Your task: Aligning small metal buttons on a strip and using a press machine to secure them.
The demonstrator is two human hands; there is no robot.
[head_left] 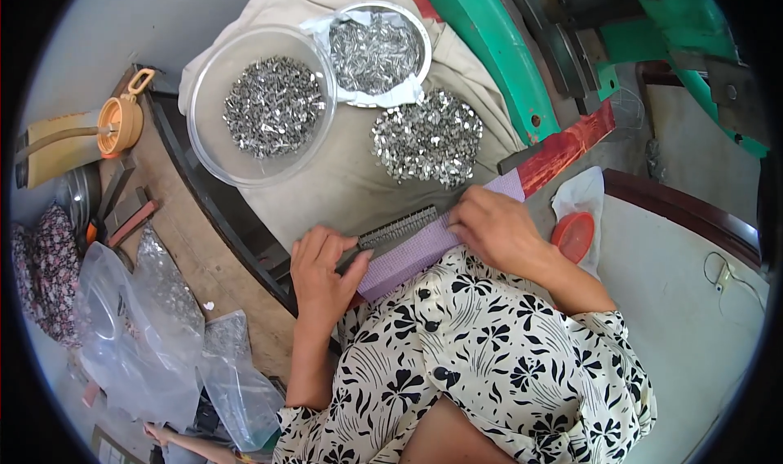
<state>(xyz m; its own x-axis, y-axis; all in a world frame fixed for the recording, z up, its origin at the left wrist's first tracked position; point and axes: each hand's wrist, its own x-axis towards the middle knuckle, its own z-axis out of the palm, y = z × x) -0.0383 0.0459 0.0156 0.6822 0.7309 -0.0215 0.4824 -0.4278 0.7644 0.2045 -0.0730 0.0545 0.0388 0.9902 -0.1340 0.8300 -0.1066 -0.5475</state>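
Note:
A dark metal bar (398, 229) with a close row of small metal pieces along it lies in front of me, beside a strip of purple mesh matting (412, 260). My left hand (320, 275) is closed, its thumb and fingers gripping the bar's left end. At the other end, my right hand (496, 229) rests over the matting with fingers curled together; what they hold, if anything, is hidden. A heap of small shiny metal parts (428, 138) lies on the beige cloth (302, 211) just beyond the bar.
A clear plastic tub (196, 130) of metal parts stands far left, beside a lined round bowl (426, 48) of thin metal pieces. A green machine (481, 48) rises at far right. A red lid (573, 237) lies right; plastic bags (134, 342) lie left.

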